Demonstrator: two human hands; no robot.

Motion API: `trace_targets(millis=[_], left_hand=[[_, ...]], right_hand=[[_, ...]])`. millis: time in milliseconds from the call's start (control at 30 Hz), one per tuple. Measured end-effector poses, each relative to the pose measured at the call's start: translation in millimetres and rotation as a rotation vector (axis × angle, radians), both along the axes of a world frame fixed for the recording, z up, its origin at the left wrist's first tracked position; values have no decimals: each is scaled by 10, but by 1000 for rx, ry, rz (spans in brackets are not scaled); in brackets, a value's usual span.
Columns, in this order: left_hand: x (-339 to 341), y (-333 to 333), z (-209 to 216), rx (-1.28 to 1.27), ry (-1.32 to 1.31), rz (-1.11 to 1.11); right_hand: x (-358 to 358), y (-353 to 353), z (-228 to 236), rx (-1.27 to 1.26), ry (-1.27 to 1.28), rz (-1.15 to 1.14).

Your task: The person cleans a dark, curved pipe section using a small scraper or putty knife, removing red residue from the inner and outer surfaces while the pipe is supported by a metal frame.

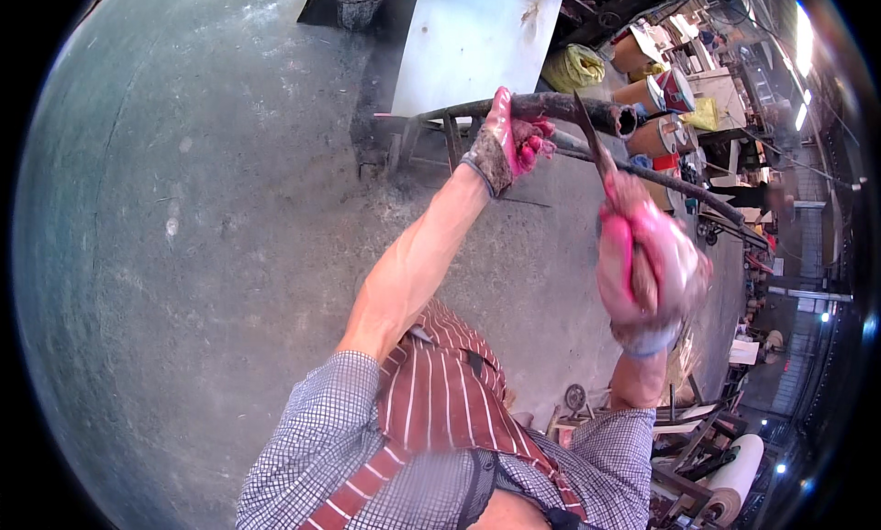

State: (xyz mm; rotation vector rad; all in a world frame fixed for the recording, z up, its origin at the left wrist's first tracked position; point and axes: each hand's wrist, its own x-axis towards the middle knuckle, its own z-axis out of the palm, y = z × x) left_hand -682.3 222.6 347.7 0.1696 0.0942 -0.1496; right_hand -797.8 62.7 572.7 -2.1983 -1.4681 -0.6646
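Observation:
My left hand (516,146), in a pink-coated, soiled glove, is at a long dark tube (569,109). Its thumb points up across the tube and its fingers are curled; what they hold, if anything, is hidden. The tube has a ragged hollow end and lies roughly level. In my right hand (647,255), also gloved in pink and blurred by motion, is a knife with a brown handle (644,287). The knife's narrow, pointed blade (592,135) rises toward the tube, crossing it near the hollow end. A thinner dark bar (688,189) runs below the tube to the right.
Beyond the tube leans or lies a large pale sheet (477,44), with a dark bucket-like container (358,0) at its left. Several drums (653,135) and a yellow sack (574,68) stand at the right. A white roll (734,479) sits on a rack at lower right.

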Motion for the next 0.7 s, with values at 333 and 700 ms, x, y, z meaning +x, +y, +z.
trace_targets(millis=[333,700], left_hand=[[53,4,-41,-6,95,55],[-7,-51,-75,-48,95,63]], right_hand=[[-14,320,30,229,290,-127],[-63,330,23,82,170,-170]])
